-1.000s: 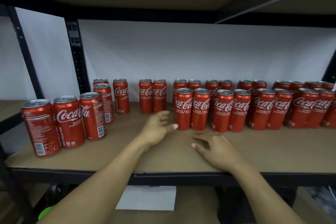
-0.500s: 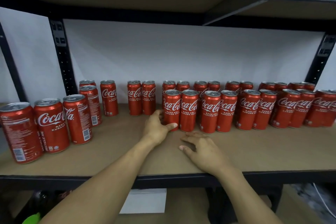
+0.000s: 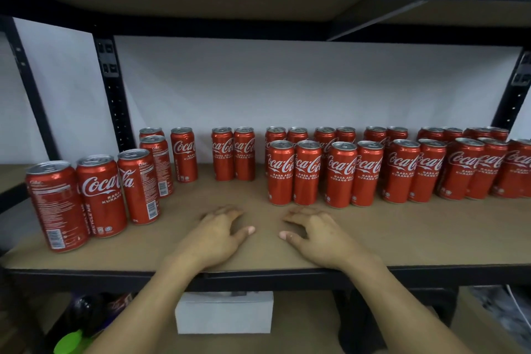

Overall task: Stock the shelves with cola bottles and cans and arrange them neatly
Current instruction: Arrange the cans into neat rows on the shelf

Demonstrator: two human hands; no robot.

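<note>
Below the shelf edge sit a plain white box (image 3: pixel 224 312) and a green cap (image 3: pixel 69 342). On the brown fibreboard shelf (image 3: pixel 416 241) the left hand (image 3: pixel 215 238) and right hand (image 3: pixel 319 238) lie flat, each grip released and holding nothing, just short of the front-row cans (image 3: pixel 281 172). These slim red cans read "Coca-Cola, RASA ASLI KURANG GULA". The stouter left cans (image 3: pixel 100 195) show "RECYCLE ME". A back row (image 3: pixel 222 154) stands before the white wall (image 3: pixel 287 80).

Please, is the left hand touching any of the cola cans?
Apart: the head view shows bare brown shelf between the left hand and the closest slim red cola cans.
</note>
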